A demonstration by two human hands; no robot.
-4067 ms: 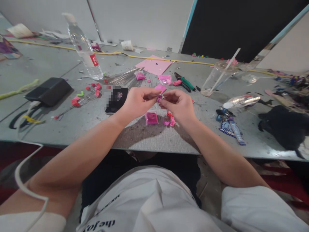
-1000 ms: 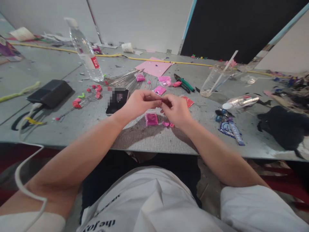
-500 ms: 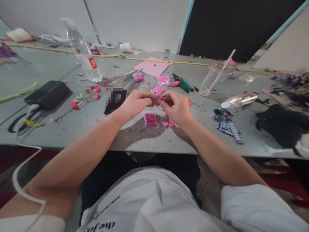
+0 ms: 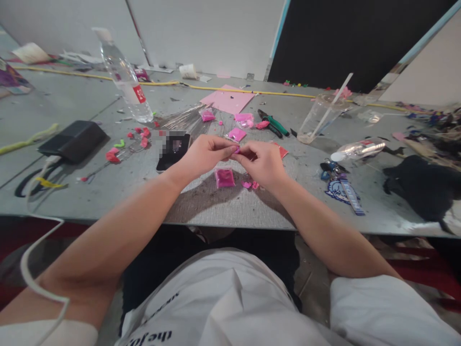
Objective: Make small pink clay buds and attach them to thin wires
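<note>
Left hand [image 4: 206, 154] and right hand [image 4: 265, 162] pinch a small magenta clay-like lump [image 4: 236, 150] between them; light pressure seems best.

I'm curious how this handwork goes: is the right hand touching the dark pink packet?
Apart. The head view shows a strip of tabletop between the right hand and the dark pink packet.
</note>
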